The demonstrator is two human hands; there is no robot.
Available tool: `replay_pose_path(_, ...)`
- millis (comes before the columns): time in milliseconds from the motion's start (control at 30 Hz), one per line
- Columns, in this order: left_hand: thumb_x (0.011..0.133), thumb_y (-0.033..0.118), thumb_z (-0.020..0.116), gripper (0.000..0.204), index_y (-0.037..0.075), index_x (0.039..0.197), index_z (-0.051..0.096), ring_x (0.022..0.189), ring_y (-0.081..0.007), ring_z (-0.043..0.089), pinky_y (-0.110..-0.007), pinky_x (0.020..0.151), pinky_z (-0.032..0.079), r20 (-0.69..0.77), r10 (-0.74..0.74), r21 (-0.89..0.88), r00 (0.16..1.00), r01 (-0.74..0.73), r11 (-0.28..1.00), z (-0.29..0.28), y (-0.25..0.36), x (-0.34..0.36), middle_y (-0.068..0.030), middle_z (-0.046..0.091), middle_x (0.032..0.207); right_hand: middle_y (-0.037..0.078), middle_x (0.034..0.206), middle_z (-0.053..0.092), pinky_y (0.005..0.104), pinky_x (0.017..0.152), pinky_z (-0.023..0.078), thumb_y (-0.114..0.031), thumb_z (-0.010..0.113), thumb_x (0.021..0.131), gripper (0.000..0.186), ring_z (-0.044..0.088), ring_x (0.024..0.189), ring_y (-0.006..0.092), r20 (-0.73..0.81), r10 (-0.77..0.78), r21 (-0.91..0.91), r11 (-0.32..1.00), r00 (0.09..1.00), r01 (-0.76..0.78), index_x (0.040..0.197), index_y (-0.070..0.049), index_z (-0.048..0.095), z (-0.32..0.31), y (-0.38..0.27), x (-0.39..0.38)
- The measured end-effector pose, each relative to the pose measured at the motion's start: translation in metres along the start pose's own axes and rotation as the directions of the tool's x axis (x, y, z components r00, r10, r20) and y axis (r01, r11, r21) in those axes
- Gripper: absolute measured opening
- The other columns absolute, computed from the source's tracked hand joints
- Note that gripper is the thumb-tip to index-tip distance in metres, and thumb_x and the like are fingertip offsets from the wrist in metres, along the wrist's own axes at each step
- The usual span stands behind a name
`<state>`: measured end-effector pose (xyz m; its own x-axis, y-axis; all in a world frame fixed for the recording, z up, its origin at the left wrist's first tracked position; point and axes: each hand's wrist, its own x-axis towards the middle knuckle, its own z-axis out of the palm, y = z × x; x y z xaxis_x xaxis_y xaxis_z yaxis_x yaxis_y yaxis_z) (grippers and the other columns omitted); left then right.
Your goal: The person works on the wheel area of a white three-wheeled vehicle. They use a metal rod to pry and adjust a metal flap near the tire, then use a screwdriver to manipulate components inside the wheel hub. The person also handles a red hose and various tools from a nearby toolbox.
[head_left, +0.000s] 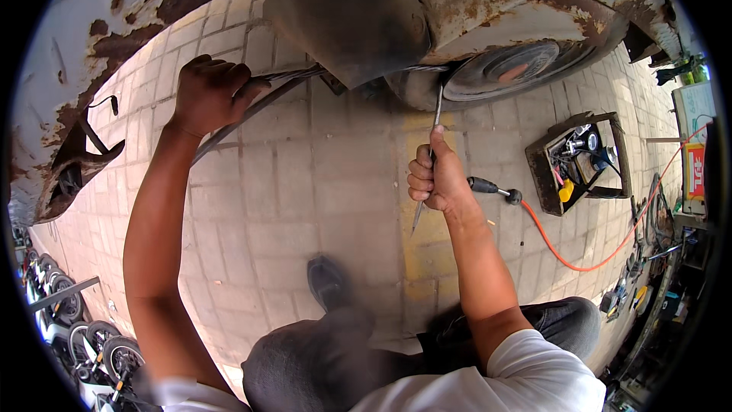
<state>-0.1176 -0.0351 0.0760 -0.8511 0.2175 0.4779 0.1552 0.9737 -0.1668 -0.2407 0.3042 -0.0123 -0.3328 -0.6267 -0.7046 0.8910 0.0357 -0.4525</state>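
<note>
The left hand (pixel 210 98) is closed round a metal bar (pixel 293 75) that reaches the dark mudflap (pixel 351 23). The right hand (pixel 444 181) grips a slim metal rod (pixel 437 111), its upper end at the edge of the rusty vehicle's wheel (pixel 499 72). An open toolbox (pixel 543 181) sits on the paved floor (pixel 343 175) to the right.

Slim metal rod (pixel 438 109) slanted, upper end by wheel (pixel 499 75); grey bar (pixel 293 74) sideways, partly hidden.

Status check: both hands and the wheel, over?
Left hand gripping metal bar. Right hand closed on slim rod, upper end at wheel. Dark flap hanging left of wheel, close to the bar.
</note>
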Motion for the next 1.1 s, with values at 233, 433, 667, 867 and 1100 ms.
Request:
replay_pose_path(233,0.076,0.031,0.072,0.033,0.011,0.06,0.051,0.048,-0.0242,0.052,-0.034,0.05,0.041,0.002,0.007,0.01,1.0,-0.007,1.0,-0.005,0.0,0.006,-0.0044,0.049,0.051,-0.004,0.052,0.017,0.0274,0.041,0.014,-0.064,0.032,0.093,0.057,0.015,0.043,0.0106,-0.012,-0.168,0.171,0.971,0.986,0.167,0.062,-0.016,0.03,0.015,0.027,0.021)
replay_pose_path(433,0.078,0.032,0.071,0.035,0.01,0.06,0.05,0.048,-0.0235,0.052,-0.034,0.049,0.041,0.01,0.019,-0.004,1.0,-0.019,1.0,-0.006,-0.006,0.004,-0.0039,0.048,0.05,-0.003,0.053,0.02,0.028,0.041,0.017,-0.065,0.03,0.092,0.058,0.015,0.044,0.0118,-0.121,-0.282,0.272,0.913,0.952,0.305,0.062,-0.015,0.029,0.034,0.063,0.062)
replay_pose_path(667,0.077,0.033,0.071,0.035,0.011,0.06,0.051,0.048,-0.0225,0.053,-0.033,0.05,0.041,0.008,0.025,0.007,1.0,-0.025,1.0,-0.003,-0.004,0.007,-0.0032,0.048,0.049,-0.002,0.052,0.02,0.0288,0.041,0.018,-0.064,0.031,0.093,0.059,0.018,0.043,0.0118,-0.248,-0.384,0.144,0.893,0.89,0.426,0.061,-0.015,0.029,0.023,0.07,0.086)
replay_pose_path(867,0.074,0.033,0.073,0.034,0.011,0.06,0.052,0.048,-0.0218,0.053,-0.033,0.051,0.042,0.019,-0.006,0.017,1.0,0.005,1.0,-0.007,-0.003,0.003,-0.0026,0.049,0.049,-0.003,0.051,0.017,0.0281,0.04,0.016,-0.065,0.031,0.093,0.061,0.015,0.043,0.0106,-0.065,-0.338,0.087,0.935,0.939,0.343,0.059,-0.015,0.026,-0.001,0.049,0.072)
replay_pose_path(1100,0.075,0.032,0.073,0.035,0.011,0.06,0.05,0.048,-0.0215,0.053,-0.034,0.049,0.042,-0.004,0.035,0.043,0.999,-0.035,0.998,-0.012,-0.005,0.012,-0.0024,0.049,0.05,-0.004,0.05,0.015,0.0265,0.041,0.012,-0.065,0.032,0.092,0.061,0.013,0.042,0.0096,-0.032,0.024,-0.195,0.98,0.999,-0.03,0.057,-0.015,0.025,-0.037,-0.009,0.013)
